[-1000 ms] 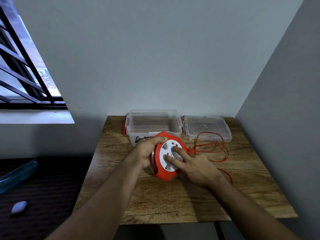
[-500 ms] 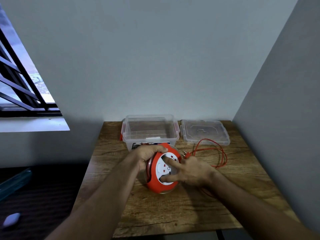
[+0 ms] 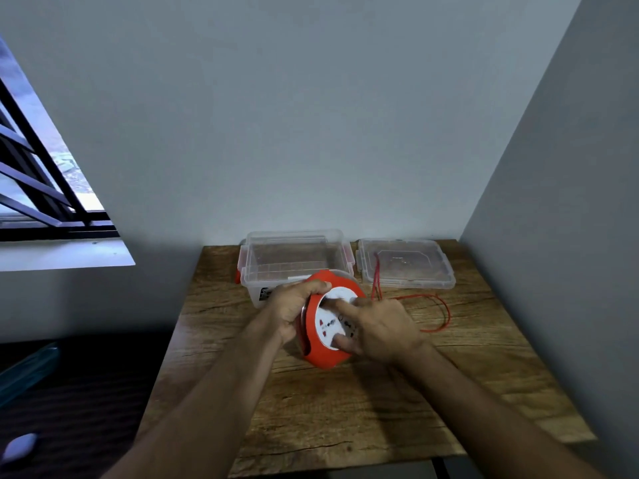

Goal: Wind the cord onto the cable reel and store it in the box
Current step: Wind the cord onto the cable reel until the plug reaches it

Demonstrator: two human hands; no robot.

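The cable reel stood on edge near the middle of the wooden table, its white socket face turned toward the camera and slightly right. The left hand was closed round the reel's far-left rim, steadying it. The right hand lay against the white face — a forefinger pressed near the top of the disc and a thumb near its bottom, apparently to turn it.

To the right, a loose run of red cord lay in a loop on the table, one strand trailing up over the clear lid at the far right. The open clear box sat just behind the reel, at the far side of the table.

Winding looked only partly done. The likeliest trouble from here was the slack: the strand draped across the lid could drag that light lid along, or the loop could kink and bunch at the reel's slot rather than feed in flat. With only fingertips on the smooth face, the right hand could also slip — and the upright reel could tip or roll if the left hand eased its hold.
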